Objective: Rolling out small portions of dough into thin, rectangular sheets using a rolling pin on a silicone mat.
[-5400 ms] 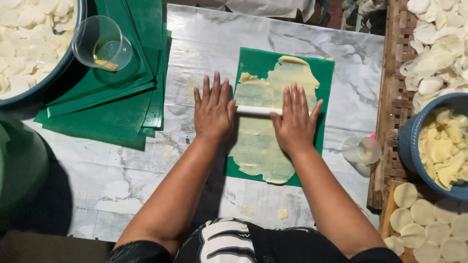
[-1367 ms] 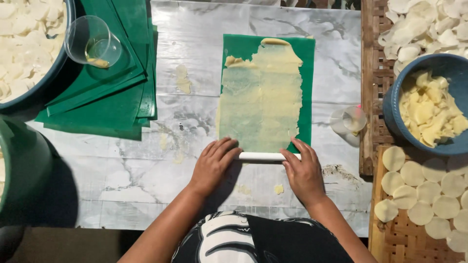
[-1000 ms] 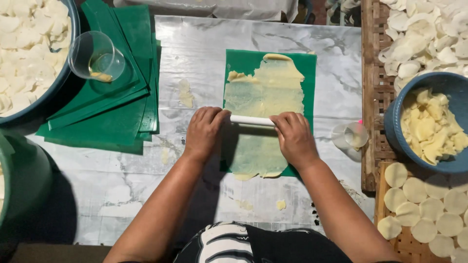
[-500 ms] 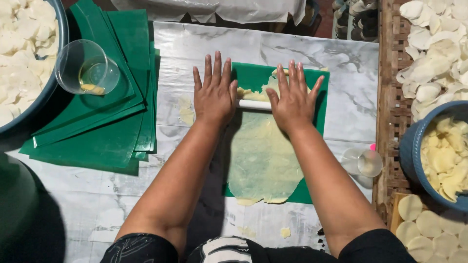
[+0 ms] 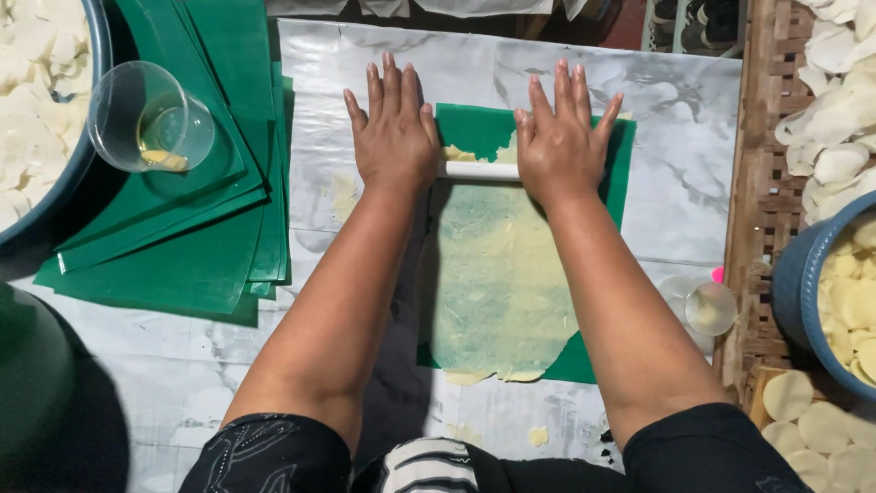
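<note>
A thin sheet of pale yellow dough (image 5: 497,283) lies spread over a green plastic sheet (image 5: 598,196) on the marble-patterned table. Across its far end lies a white rolling pin (image 5: 479,170). My left hand (image 5: 392,132) presses flat on the pin's left end, fingers spread and pointing away from me. My right hand (image 5: 561,137) presses flat on the right end in the same way. Only the pin's middle shows between the palms. Both arms reach forward over the dough.
A stack of green sheets (image 5: 196,228) lies at left with a clear cup of oil (image 5: 151,119) on it. A blue bowl of white discs (image 5: 36,110) sits far left. At right: a small lidded container (image 5: 703,306), a blue bowl of dough pieces (image 5: 844,292), dough rounds (image 5: 821,424) on a woven tray (image 5: 762,164).
Both hands have rolled the pin away from me, from the near edge of the green sheet up to its far end. The dough has become thinner and longer.
</note>
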